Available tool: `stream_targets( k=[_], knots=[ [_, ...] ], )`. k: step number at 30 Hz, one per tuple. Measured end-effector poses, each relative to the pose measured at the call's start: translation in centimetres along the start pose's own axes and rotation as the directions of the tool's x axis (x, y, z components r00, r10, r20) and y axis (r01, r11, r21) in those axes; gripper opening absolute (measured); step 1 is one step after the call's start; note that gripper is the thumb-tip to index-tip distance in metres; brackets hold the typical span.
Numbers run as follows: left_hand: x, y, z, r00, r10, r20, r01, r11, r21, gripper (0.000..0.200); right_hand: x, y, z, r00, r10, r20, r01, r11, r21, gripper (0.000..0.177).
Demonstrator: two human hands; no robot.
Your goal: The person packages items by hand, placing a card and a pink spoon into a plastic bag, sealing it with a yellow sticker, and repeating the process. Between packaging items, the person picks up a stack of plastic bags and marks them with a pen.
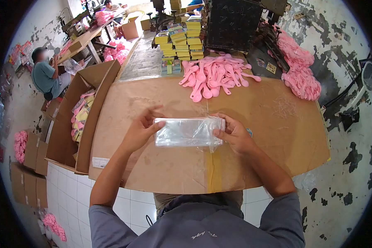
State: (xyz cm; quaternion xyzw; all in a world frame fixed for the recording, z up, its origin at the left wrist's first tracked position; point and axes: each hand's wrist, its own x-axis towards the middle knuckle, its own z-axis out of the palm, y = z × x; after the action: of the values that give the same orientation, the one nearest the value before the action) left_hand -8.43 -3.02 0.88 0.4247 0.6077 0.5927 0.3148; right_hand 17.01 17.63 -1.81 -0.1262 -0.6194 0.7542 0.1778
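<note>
On the near side of the pile of pink spoons (215,78), over the cardboard sheet (277,136), the left hand (138,134) and the right hand (235,134) each pinch one end of a clear plastic bag (188,132), held flat between them. The bag looks empty and the spoons lie loose. The open carton (96,111), left of the pile and nearer, already holds some filled packs.

The right hand (234,134) hides most of a small blue item (249,132) behind it, and print on the stacked packs (182,39) is unreadably small.
</note>
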Motion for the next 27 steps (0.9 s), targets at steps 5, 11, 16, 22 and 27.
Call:
stream_targets(
  k=[5, 11, 16, 22, 27],
  knots=[
    [-0.4, -1.2, -0.2, 0.977, -0.179, 0.114, 0.189, 0.978, -0.091, 0.045, 0.2, 1.1, 0.0, 0.996, -0.019, -0.085, 0.024, 0.998, 0.054, 0.057],
    [-0.8, -1.7, 2.1, 0.978, 0.115, -0.176, -0.111, 0.993, 0.033, 0.05, 0.1, 1.1, 1.1, 0.997, -0.022, -0.079, 0.026, 0.999, 0.047, 0.059],
    [-1.5, -0.8, 2.1, 0.966, 0.149, -0.21, -0.098, 0.967, 0.235, 0.049, 0.2, 2.3, 0.5, 0.997, -0.007, -0.072, 0.007, 1.0, 0.005, 0.055],
    [-0.2, -1.0, -0.7, 0.928, 0.185, -0.323, -0.14, 0.978, 0.158, 0.045, 0.4, 0.6, 0.3, 0.989, 0.019, -0.149, -0.005, 0.996, 0.092, 0.053],
    [0.8, -1.2, -4.8, 0.901, 0.203, -0.383, -0.121, 0.966, 0.226, 0.041, 0.5, 0.4, -0.6, 0.981, 0.048, -0.188, -0.025, 0.992, 0.126, 0.048]
  ],
)
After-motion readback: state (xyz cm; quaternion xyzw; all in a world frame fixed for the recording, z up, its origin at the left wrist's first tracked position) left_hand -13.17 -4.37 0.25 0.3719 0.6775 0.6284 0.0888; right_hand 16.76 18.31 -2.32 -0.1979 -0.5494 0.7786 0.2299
